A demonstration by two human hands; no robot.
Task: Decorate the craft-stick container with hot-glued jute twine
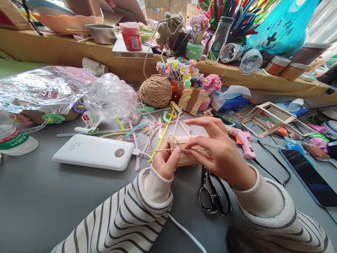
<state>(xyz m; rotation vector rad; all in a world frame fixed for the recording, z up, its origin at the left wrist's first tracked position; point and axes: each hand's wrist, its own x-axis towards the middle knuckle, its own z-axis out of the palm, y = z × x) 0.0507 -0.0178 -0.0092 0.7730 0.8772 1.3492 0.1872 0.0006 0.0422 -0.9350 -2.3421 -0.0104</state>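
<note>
Both hands are at a small box of wooden craft sticks [186, 161] with twine [175, 142] laid about its top. My left hand [166, 160] pinches the twine at the box's left side, thumb against the fingers; a strand runs off to the left. My right hand [216, 149] bends over the right part of the box, thumb and index finger pinched on the twine, the other fingers raised. Part of the box lies hidden under the fingers. Black-handled scissors [214, 195] lie just below, their blades covered by the right hand.
A white power bank [93, 151] with a cable lies left. A pink glue gun [243, 140] and a phone [310, 175] are at right. Behind stand a twine ball [156, 90], a stick box of flowers [193, 100] and a stick frame [268, 119].
</note>
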